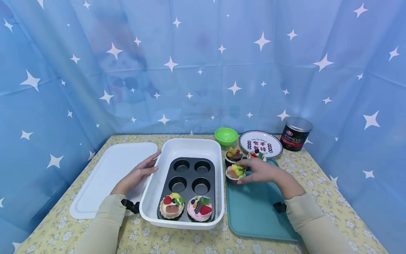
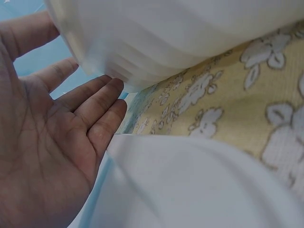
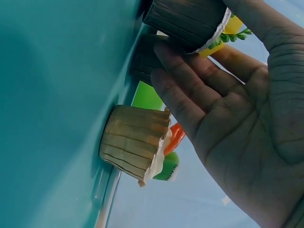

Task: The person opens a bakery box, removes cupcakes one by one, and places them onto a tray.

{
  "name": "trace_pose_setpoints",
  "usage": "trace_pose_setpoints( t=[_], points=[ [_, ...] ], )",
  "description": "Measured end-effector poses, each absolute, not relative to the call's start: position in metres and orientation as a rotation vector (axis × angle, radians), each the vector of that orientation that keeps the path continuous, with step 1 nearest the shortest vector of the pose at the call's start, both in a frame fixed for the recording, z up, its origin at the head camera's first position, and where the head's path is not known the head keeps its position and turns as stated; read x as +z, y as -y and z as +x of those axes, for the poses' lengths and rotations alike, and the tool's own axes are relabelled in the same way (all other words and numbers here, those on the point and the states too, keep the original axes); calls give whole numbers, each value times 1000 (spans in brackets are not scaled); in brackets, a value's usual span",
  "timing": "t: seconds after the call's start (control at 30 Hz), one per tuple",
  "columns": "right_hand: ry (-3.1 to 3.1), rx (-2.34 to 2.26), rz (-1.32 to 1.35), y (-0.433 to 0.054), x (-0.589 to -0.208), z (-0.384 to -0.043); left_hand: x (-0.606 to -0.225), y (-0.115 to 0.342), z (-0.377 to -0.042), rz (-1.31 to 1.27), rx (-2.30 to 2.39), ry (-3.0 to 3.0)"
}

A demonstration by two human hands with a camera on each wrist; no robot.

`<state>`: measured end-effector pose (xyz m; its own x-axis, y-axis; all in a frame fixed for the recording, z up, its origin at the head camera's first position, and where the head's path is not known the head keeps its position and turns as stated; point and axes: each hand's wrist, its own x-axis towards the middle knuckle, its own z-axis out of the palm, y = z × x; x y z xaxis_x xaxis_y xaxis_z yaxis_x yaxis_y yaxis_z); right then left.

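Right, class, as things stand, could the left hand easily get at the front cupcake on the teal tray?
Probably not easily: the left hand is at the left side of the white tub, which lies between, and the right hand is already at that cupcake.

The head view is bright, 2 wrist views dimmer, right hand (image 3: 242, 114) shadowed.

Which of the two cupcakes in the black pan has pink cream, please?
The right cupcake in the pan, on the side toward the teal tray: its cream is pink, while the left cupcake has pale yellowish cream.
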<state>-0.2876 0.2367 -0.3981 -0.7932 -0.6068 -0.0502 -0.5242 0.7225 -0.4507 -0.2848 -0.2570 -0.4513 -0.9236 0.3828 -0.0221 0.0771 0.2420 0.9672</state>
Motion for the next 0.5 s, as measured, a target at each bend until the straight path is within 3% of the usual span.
trace_pose_setpoints(
  t=[0.5],
  points=[
    [-2690, -665, -938, -238, -395, -285, -454, 257, -287, 411, 1738, -2264]
  ],
)
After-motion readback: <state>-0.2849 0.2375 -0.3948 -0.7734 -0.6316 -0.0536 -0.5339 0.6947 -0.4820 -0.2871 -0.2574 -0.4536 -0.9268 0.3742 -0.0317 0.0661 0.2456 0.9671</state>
